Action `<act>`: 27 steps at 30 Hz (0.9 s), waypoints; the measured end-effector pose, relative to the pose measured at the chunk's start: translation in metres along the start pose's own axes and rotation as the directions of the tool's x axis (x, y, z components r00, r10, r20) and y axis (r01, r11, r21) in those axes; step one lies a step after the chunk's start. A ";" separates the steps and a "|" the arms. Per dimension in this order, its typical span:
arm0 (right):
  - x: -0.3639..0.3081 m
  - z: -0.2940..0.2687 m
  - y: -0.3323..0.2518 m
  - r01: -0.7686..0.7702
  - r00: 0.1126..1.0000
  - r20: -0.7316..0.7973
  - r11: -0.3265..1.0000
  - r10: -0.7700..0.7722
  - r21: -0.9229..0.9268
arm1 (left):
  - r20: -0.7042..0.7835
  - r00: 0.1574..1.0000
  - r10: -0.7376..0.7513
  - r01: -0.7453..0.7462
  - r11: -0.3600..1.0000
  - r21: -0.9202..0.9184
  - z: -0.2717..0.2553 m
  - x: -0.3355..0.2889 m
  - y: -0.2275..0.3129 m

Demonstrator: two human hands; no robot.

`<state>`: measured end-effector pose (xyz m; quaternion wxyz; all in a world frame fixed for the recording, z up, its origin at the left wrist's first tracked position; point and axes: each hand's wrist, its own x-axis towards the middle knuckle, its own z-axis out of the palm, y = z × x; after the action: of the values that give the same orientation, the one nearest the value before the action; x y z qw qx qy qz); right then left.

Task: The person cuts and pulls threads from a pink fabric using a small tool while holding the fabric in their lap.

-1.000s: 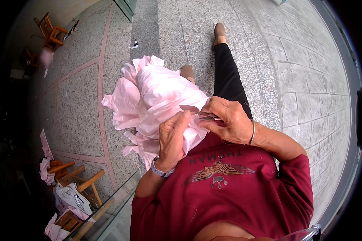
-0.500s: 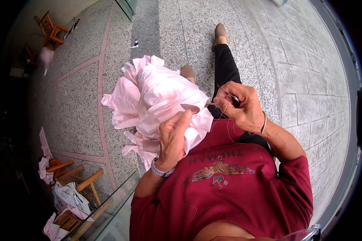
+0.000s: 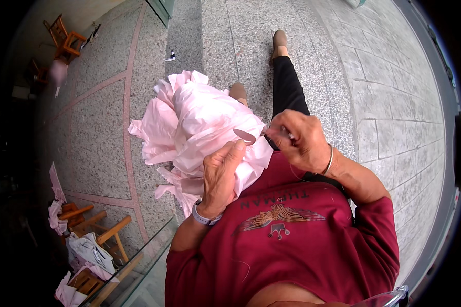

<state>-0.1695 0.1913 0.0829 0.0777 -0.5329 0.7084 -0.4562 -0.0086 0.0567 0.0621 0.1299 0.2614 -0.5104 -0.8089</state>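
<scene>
A bundle of thin pale pink cloth (image 3: 205,110) lies in a heap over my lap and left leg. My left hand (image 3: 220,171) is closed on its near edge, thumb on top. Just beyond the thumb tip shows a dull reddish oval (image 3: 245,136); whether it is a patch or an opening in the cloth, I cannot tell. At the cloth's right corner, my right hand (image 3: 299,138) is curled and blurred, its fingertips near the edge. A glint of metal from thread snips (image 3: 291,135) shows between its fingers, the rest hidden in the palm. A loose thread hangs below that hand.
Wooden stools (image 3: 112,230) with pink and white cloth pieces stand at the lower left, beside a glass panel edge (image 3: 153,256). A wooden chair (image 3: 64,38) is at the far left. A small dark and white scrap (image 3: 171,56) lies on the speckled floor (image 3: 102,123).
My right hand has turned and the snips' blades, which pointed up and left, are now mostly hidden. My left hand stays in place; the reddish oval has tilted slightly.
</scene>
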 end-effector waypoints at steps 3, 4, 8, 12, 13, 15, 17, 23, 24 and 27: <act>0.007 -0.017 -0.002 -0.307 0.950 -0.049 0.951 0.309 0.044 | -0.005 1.000 0.011 -0.011 1.000 0.016 0.000 -0.001 0.001; 0.009 -0.021 -0.003 -0.352 0.936 0.009 0.934 0.352 0.067 | -0.001 1.000 0.011 -0.011 1.000 0.017 0.000 -0.001 0.002; 0.011 -0.004 -0.013 -0.289 0.946 0.214 0.932 0.243 0.221 | 0.047 0.999 -0.021 0.023 0.999 -0.029 0.000 0.000 -0.001; 0.006 0.005 0.002 -0.300 0.926 0.302 0.927 0.227 0.223 | 0.035 0.999 -0.012 0.008 0.996 0.093 -0.005 -0.001 0.001; 0.008 0.002 0.002 -0.319 0.921 0.304 0.921 0.245 0.224 | 0.035 0.999 -0.003 -0.001 0.995 0.098 -0.007 -0.001 0.000; 0.007 0.001 0.003 -0.346 0.916 0.295 0.909 0.273 0.232 | 0.039 0.999 0.016 -0.020 0.994 0.103 -0.011 0.000 -0.006; 0.006 0.002 0.003 -0.361 0.916 0.273 0.900 0.293 0.245 | 0.031 0.999 0.033 -0.037 0.989 0.146 -0.009 0.000 -0.005; 0.004 -0.002 0.000 -0.330 0.931 0.243 0.913 0.272 0.242 | 0.039 0.987 0.154 -0.158 0.936 0.316 -0.016 0.004 -0.009; 0.003 -0.002 0.001 -0.332 0.933 0.228 0.912 0.279 0.243 | 0.035 0.986 0.164 -0.166 0.928 0.335 -0.017 0.003 -0.009; 0.001 -0.002 0.002 -0.342 0.935 0.190 0.907 0.301 0.246 | 0.057 0.978 0.203 -0.207 0.882 0.423 -0.017 -0.002 -0.002</act>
<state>-0.1723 0.1921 0.0828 0.2775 -0.4251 0.7086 -0.4901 0.0026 0.0454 0.0552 0.1516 0.2236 -0.7002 -0.6609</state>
